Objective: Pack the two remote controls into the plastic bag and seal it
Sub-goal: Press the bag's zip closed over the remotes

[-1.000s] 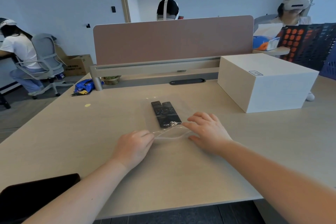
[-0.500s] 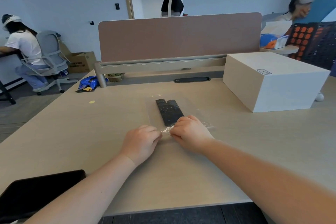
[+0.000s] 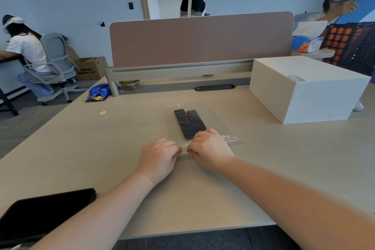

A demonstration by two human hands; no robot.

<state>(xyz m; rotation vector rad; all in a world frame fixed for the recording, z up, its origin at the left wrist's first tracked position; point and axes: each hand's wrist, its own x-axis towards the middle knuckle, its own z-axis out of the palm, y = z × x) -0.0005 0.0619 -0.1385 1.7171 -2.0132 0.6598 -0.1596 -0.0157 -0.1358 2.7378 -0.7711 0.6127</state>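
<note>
Now both hands (image 3: 160, 158) (image 3: 209, 148) fisted together, pinching plastic bag (image 3: 215, 119) edge; earlier spread apart.

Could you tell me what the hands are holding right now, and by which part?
Both hands, left and right, pinch the clear plastic bag along its near opening edge, close together; the two remote controls lie inside it.

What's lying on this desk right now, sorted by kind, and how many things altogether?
Remote controls: 2, one beside the other, both inside the bag
Clear plastic bag: 1, its near edge pinched by the left hand and right hand
White box: 1
Black flat device: 1
Blue snack packet: 1
Total: 6
</note>
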